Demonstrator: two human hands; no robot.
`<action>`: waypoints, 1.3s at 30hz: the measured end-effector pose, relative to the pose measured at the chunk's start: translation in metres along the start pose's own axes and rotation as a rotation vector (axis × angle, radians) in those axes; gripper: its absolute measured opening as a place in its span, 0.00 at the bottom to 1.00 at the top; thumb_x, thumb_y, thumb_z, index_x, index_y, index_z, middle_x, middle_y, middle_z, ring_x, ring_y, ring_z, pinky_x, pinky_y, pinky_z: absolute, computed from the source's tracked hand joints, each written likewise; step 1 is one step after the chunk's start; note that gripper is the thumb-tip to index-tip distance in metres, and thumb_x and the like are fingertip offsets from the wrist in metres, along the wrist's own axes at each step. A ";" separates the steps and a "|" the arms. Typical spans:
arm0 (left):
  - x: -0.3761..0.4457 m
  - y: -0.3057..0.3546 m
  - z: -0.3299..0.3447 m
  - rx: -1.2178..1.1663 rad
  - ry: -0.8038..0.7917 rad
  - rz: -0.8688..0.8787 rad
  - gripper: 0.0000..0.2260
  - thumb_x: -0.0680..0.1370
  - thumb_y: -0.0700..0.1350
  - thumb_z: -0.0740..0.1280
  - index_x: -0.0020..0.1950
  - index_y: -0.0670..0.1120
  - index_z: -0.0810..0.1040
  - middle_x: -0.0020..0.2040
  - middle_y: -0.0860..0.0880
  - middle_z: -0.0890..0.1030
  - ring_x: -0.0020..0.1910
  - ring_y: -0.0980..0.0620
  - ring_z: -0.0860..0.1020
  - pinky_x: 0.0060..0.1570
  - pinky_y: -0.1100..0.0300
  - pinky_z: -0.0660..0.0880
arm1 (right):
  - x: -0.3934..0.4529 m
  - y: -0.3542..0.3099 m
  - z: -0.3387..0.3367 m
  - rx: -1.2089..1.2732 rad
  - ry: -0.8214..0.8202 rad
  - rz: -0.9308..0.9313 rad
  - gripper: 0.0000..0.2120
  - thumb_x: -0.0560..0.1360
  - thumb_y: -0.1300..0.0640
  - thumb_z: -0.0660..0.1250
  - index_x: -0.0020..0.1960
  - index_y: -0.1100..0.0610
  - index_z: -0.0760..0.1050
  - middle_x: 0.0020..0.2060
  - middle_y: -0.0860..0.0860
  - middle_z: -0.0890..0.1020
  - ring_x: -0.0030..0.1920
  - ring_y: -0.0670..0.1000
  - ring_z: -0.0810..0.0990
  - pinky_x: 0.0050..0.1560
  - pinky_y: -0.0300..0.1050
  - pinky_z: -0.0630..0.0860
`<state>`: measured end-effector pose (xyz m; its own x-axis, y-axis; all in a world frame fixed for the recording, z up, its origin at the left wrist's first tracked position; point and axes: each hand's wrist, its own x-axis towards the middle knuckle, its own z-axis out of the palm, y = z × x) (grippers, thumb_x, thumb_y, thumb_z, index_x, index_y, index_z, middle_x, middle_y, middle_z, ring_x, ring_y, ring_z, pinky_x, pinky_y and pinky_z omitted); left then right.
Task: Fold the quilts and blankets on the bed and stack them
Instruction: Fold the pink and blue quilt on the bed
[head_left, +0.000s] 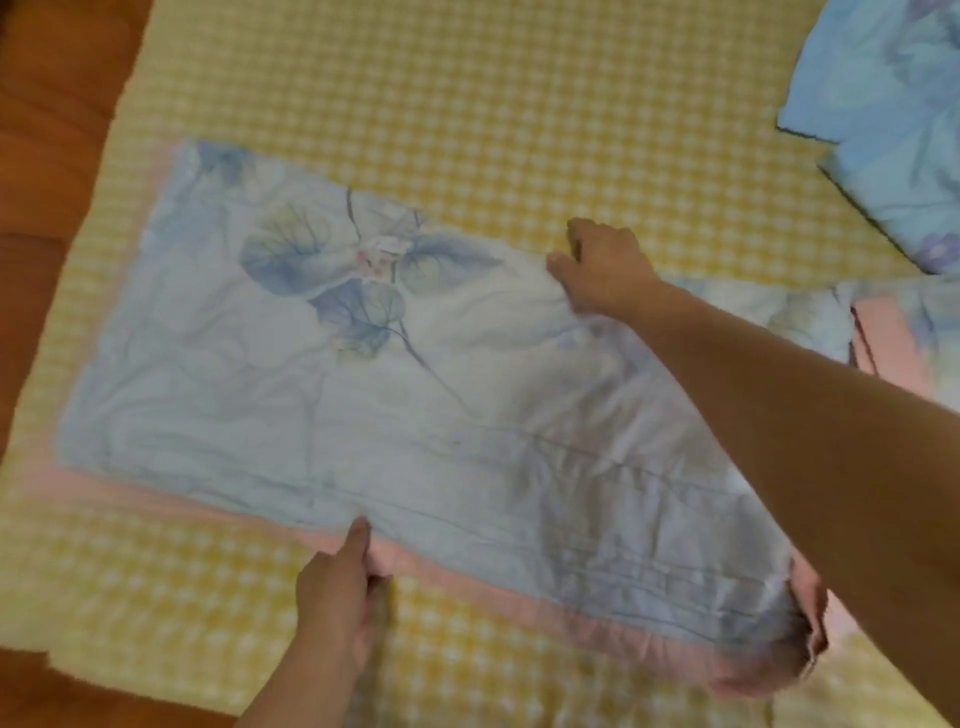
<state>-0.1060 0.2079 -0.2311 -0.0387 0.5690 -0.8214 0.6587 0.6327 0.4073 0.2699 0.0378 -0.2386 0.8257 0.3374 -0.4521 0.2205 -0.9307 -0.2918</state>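
The left hand (337, 587) pinches the quilt (322, 395) near edge, the right hand (605, 270) grasps its far edge; its long axis runs leftward from both grips.

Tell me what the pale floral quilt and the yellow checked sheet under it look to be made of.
Floral quilt: soft, thin, matte woven fabric, likely cotton; it creases finely and shows stitched lines, with a pink backing at the edges. Yellow checked sheet: matte woven cloth, probably cotton too; it lies flat without shine. Blur hides the weave.
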 end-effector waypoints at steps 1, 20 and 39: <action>0.003 -0.004 -0.003 0.001 0.017 0.023 0.15 0.79 0.49 0.72 0.41 0.39 0.75 0.36 0.40 0.77 0.35 0.45 0.76 0.42 0.53 0.75 | 0.009 -0.008 0.000 -0.065 -0.081 -0.043 0.21 0.79 0.43 0.62 0.64 0.57 0.72 0.58 0.59 0.78 0.60 0.64 0.75 0.57 0.54 0.72; -0.093 -0.063 0.077 -0.057 -0.401 -0.339 0.09 0.76 0.39 0.74 0.51 0.34 0.82 0.47 0.37 0.86 0.44 0.41 0.85 0.49 0.45 0.80 | -0.024 0.099 -0.044 0.019 -0.133 -0.031 0.14 0.79 0.45 0.64 0.52 0.56 0.77 0.46 0.55 0.79 0.49 0.58 0.78 0.48 0.48 0.71; -0.153 -0.134 0.138 0.001 -0.461 -0.263 0.09 0.78 0.33 0.69 0.57 0.38 0.81 0.52 0.39 0.86 0.46 0.46 0.85 0.38 0.58 0.82 | -0.058 0.227 -0.085 -0.401 -0.025 0.133 0.15 0.73 0.59 0.68 0.59 0.59 0.75 0.56 0.62 0.79 0.56 0.64 0.79 0.54 0.55 0.76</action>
<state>-0.0851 -0.0367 -0.2147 0.1317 0.1014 -0.9861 0.6720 0.7222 0.1640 0.3160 -0.2050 -0.2065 0.8486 0.2096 -0.4857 0.3017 -0.9460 0.1188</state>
